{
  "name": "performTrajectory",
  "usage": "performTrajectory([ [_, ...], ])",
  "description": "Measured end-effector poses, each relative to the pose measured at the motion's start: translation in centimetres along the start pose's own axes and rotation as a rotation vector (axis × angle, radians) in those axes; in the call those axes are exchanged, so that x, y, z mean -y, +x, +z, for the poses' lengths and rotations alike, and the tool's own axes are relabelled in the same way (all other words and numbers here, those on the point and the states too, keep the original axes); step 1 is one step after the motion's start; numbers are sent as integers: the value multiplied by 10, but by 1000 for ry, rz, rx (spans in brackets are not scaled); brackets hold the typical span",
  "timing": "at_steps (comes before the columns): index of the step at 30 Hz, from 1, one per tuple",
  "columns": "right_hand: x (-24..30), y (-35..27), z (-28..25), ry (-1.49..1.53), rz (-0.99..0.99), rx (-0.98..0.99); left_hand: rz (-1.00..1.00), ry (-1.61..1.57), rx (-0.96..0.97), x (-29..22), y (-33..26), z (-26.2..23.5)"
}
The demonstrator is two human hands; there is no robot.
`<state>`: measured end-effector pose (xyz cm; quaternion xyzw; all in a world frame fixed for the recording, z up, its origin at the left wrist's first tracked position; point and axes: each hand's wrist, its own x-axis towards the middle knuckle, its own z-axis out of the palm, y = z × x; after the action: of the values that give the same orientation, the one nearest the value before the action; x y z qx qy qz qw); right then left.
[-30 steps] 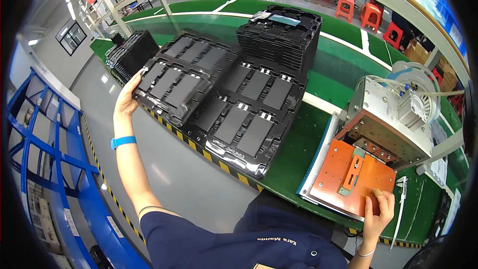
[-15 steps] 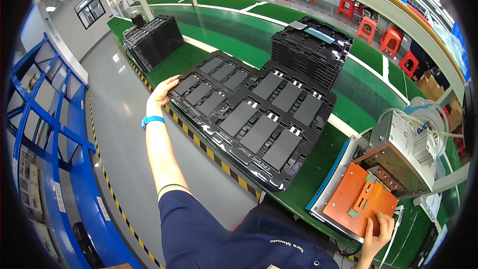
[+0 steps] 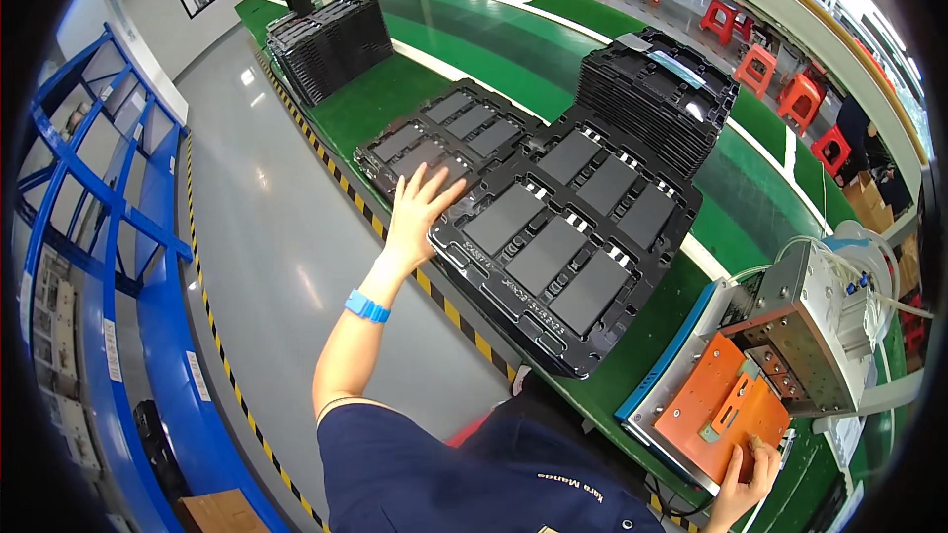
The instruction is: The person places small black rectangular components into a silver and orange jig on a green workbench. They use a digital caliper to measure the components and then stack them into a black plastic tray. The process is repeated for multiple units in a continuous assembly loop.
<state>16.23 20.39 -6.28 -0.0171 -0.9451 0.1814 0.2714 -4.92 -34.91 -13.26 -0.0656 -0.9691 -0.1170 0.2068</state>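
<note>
The black tray (image 3: 525, 318) at the worktop's near edge looks like thin moulded plastic, glossy along its ridged rim; the dark grey slabs (image 3: 548, 255) in it are smooth and matt. The worktop (image 3: 341, 118) has a soft green sheen. Near its right end, the machine (image 3: 802, 328) is dull grey metal, the orange plate (image 3: 691, 395) smooth and satiny. The sleeve (image 3: 395, 459) is matt navy cloth, the floor (image 3: 286, 237) glossy grey.

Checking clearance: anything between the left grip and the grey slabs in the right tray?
Only the black rim of the right tray, beside the open left grip. Nothing visible covers the grey slabs.
</note>
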Motion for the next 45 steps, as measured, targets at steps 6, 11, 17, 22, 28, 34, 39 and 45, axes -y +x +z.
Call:
performTrajectory([
  [6,-11,-4,-1,168,56,-27,-38,68,76,-5,3,-4],
  [11,33,44,-35,115,-74,-137,109,-358,-340,-31,66,-79],
  [17,128,169,39,26,-881,30,50,-93,74,-122,119,-90],
  [22,165,245,119,-271,-1060,178,-54,138,240,-141,150,-52],
  [28,177,268,161,-450,-1209,171,-177,121,474,-147,171,-54],
  [34,190,271,164,-531,-1341,201,-238,74,514,-138,180,-53],
  [39,173,271,170,-508,-1372,123,-234,-66,465,-144,178,-60],
  [45,186,258,141,-561,-1343,102,-87,-490,283,-106,184,-51],
])
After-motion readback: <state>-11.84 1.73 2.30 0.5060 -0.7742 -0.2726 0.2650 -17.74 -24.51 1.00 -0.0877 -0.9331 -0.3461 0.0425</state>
